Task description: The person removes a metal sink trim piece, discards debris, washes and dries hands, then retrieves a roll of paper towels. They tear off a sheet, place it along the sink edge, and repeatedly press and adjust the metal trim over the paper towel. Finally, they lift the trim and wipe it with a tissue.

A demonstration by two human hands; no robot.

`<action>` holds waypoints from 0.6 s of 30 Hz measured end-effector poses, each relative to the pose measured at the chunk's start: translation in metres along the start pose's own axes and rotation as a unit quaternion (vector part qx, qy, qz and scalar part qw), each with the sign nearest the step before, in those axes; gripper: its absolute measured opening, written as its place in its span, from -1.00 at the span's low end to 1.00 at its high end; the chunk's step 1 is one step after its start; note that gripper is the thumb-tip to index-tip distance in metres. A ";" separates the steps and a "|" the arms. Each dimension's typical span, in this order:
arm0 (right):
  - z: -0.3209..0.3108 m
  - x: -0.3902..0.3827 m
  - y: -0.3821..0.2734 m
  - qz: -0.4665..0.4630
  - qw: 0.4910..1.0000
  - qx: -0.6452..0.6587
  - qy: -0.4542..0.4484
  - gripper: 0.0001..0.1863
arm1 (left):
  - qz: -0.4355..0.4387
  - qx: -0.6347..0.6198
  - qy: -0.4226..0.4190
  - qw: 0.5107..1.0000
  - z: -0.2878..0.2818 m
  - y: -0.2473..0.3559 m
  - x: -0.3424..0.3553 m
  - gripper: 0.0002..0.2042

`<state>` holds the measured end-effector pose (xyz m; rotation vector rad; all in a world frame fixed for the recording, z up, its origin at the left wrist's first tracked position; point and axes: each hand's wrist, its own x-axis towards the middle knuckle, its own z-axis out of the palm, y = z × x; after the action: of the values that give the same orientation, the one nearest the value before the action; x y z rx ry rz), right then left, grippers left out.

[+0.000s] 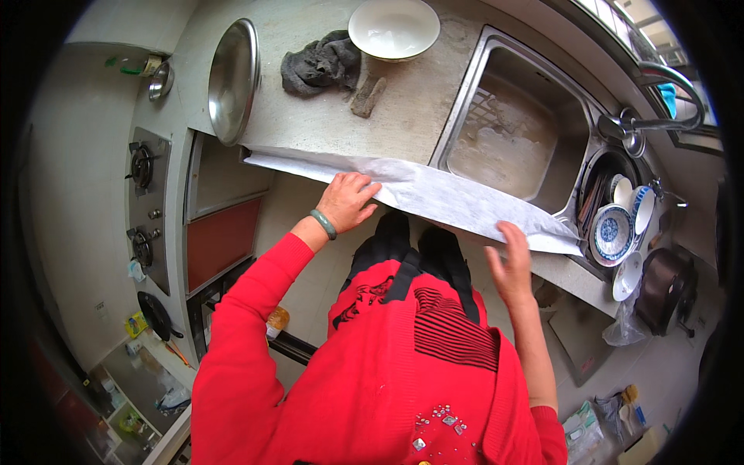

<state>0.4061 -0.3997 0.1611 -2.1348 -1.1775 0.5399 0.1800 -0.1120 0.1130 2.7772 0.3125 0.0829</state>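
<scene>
A long white strip (457, 194), which looks like thin cloth or paper, runs along the front edge of the counter and sink. It is wrinkled near my left hand (346, 203), whose slightly bent fingers rest apart on its lower edge. A green bangle (324, 225) circles that wrist. My right hand (511, 267) is at the strip's lower edge farther right, thumb and fingers spread, with nothing in it. Whether its fingertips touch the strip, I cannot tell.
Beyond the strip are a metal lid or pan (234, 81), a grey rag (322, 66), a brownish block (368, 97) and a white bowl (394, 29). The steel sink (542, 128) holds cloudy water. Dishes (612, 232) stand at its right; a gas stove (147, 205) is at left.
</scene>
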 end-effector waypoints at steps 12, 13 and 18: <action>0.036 0.012 -0.001 -0.038 0.985 -0.159 -0.058 -0.41 | -0.001 0.037 -0.046 0.998 -0.001 -0.008 0.002 -0.64; 0.036 0.013 0.001 -0.040 0.984 -0.164 -0.057 -0.41 | -0.006 0.039 -0.048 0.998 -0.001 -0.008 0.002 -0.64; 0.039 0.015 0.007 -0.033 0.983 -0.173 -0.057 -0.39 | -0.026 0.055 -0.057 0.997 0.000 -0.009 0.001 -0.65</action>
<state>0.3941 -0.3767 0.1272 -2.3677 -1.4921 0.4579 0.1795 -0.1033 0.1101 2.8649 0.3711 -0.1077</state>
